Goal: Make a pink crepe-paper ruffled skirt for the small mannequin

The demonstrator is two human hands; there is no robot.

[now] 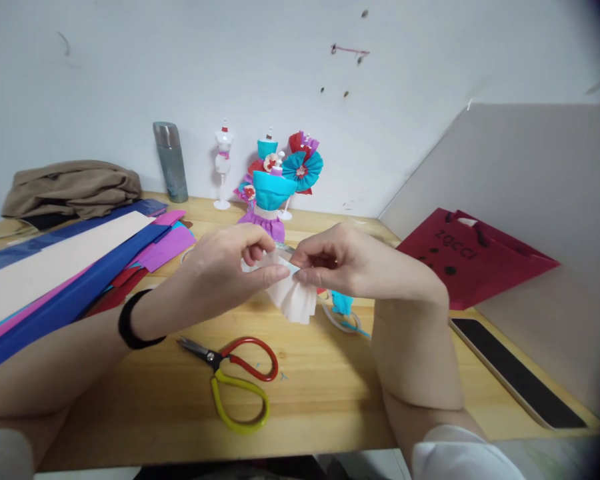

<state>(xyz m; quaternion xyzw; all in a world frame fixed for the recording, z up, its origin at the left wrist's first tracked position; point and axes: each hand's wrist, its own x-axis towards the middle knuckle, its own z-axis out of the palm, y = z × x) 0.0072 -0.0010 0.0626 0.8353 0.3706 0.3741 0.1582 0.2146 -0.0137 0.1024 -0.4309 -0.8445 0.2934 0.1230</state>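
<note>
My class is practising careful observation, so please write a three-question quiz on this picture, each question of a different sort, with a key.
1. What do the left hand and right hand hold between them?
a) a red shopping bag
b) a pleated white strip
c) a metal-topped bottle

2. True or false: the scissors with red and yellow handles lie on the wooden table.

3. Fill in: the black wristband is on the person's ____ wrist.

Key: 1. b; 2. true; 3. left.
</note>
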